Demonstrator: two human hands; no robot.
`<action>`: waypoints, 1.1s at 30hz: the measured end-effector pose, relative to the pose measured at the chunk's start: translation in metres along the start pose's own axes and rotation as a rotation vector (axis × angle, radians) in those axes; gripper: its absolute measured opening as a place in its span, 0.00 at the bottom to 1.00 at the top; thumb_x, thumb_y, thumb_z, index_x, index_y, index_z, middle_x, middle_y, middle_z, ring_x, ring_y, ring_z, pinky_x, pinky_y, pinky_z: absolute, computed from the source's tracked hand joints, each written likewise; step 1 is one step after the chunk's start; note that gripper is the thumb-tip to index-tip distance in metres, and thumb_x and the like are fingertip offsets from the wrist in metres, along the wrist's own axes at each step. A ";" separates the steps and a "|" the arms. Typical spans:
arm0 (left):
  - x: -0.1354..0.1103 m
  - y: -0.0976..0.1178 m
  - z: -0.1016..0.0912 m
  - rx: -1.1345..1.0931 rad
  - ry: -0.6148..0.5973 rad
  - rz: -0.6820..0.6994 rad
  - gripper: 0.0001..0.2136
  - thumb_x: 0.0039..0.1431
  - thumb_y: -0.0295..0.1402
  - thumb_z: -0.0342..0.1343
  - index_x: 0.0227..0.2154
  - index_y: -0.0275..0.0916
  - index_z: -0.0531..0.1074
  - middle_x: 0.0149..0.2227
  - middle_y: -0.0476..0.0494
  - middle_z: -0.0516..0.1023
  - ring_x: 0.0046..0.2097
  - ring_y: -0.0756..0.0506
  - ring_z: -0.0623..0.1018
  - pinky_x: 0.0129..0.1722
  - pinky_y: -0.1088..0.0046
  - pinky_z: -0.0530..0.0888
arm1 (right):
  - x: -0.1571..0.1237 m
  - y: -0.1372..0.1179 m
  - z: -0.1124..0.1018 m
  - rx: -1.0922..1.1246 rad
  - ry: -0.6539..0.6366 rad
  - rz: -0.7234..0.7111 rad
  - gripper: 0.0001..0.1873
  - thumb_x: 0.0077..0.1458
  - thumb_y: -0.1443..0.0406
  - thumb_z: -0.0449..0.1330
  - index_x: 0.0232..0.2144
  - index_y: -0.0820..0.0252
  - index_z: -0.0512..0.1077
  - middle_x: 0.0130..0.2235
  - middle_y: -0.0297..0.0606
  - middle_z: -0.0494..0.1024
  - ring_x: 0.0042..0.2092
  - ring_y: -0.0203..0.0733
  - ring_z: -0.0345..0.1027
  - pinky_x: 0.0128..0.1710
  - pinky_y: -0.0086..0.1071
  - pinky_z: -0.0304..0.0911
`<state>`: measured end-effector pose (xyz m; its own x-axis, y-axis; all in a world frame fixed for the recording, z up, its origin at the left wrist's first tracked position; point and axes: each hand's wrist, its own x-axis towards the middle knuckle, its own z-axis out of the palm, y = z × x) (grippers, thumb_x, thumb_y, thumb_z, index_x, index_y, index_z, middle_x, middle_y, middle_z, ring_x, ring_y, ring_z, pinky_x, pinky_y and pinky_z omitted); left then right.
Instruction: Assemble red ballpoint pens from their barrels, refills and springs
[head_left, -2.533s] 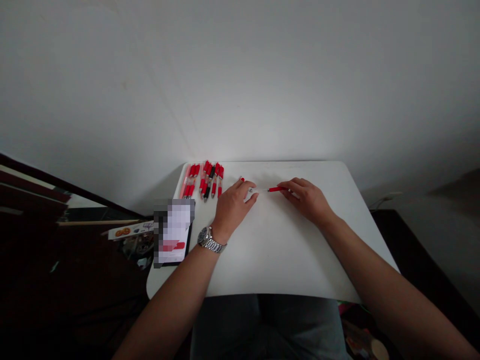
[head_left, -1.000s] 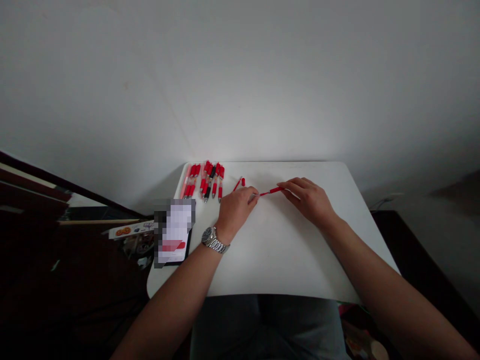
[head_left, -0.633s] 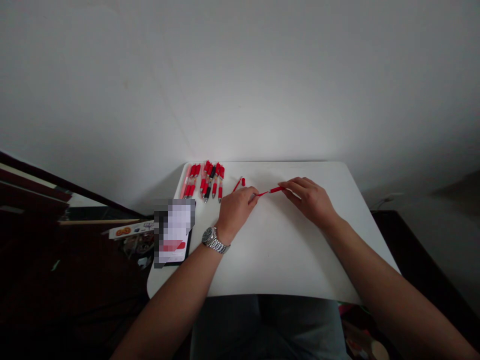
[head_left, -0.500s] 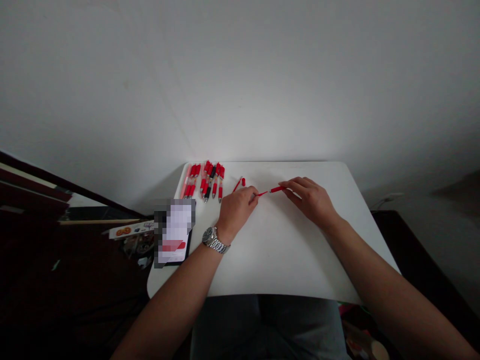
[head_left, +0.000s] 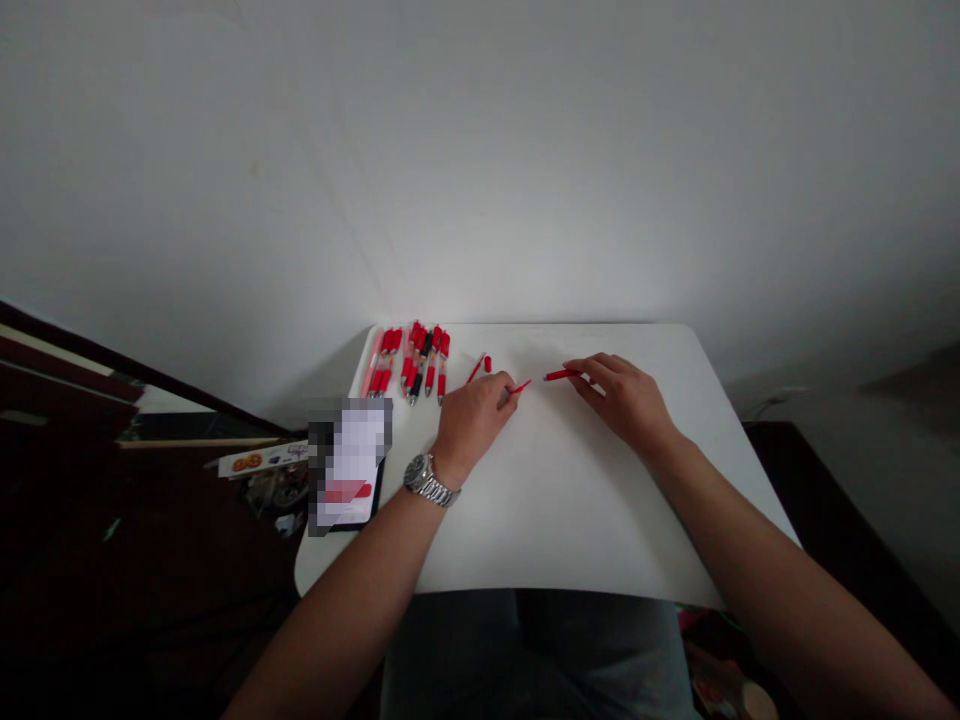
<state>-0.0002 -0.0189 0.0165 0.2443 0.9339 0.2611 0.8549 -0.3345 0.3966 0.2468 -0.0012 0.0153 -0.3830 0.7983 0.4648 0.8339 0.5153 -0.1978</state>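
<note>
My left hand, wearing a metal-band watch, is closed in a pinch on a slim red pen part, whose pointed end sticks out to the right. Across a small gap, my right hand grips a red pen barrel between thumb and fingers, its end facing left. The two pieces are apart. Just beyond my left hand lie a thin red stick-like piece, perhaps a refill, and a short red cap-like piece. The inner ends of both held parts are hidden by my fingers.
Several red pens and a black-gripped pen lie in groups at the white table's back left. A phone, partly blurred out, rests at the left edge. The wall stands right behind the table.
My right hand has shifted slightly right with the red barrel, widening the gap between the two pieces. The left hand has barely moved; its red part shows a little less.
</note>
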 end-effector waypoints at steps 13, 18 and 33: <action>0.001 0.001 -0.001 0.023 0.008 0.018 0.05 0.67 0.37 0.59 0.40 0.44 0.76 0.36 0.51 0.83 0.36 0.47 0.81 0.28 0.73 0.63 | 0.000 -0.005 0.005 0.036 -0.026 0.005 0.12 0.69 0.61 0.55 0.47 0.55 0.77 0.39 0.41 0.83 0.39 0.45 0.75 0.37 0.35 0.65; 0.000 0.001 -0.001 0.023 -0.011 0.016 0.05 0.68 0.37 0.58 0.40 0.44 0.76 0.38 0.50 0.83 0.37 0.47 0.82 0.29 0.73 0.66 | 0.000 -0.006 0.006 0.057 -0.031 0.011 0.11 0.69 0.61 0.56 0.46 0.54 0.77 0.38 0.40 0.83 0.37 0.44 0.74 0.36 0.35 0.65; 0.000 0.004 -0.009 -0.018 0.005 -0.026 0.05 0.67 0.37 0.58 0.39 0.43 0.76 0.34 0.49 0.82 0.34 0.48 0.80 0.29 0.74 0.63 | 0.000 0.001 0.002 0.074 -0.002 0.009 0.12 0.69 0.61 0.55 0.47 0.56 0.77 0.41 0.41 0.82 0.41 0.47 0.75 0.39 0.37 0.67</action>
<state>-0.0012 -0.0213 0.0255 0.2200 0.9415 0.2552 0.8524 -0.3127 0.4191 0.2470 -0.0004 0.0135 -0.3769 0.8034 0.4609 0.8054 0.5301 -0.2654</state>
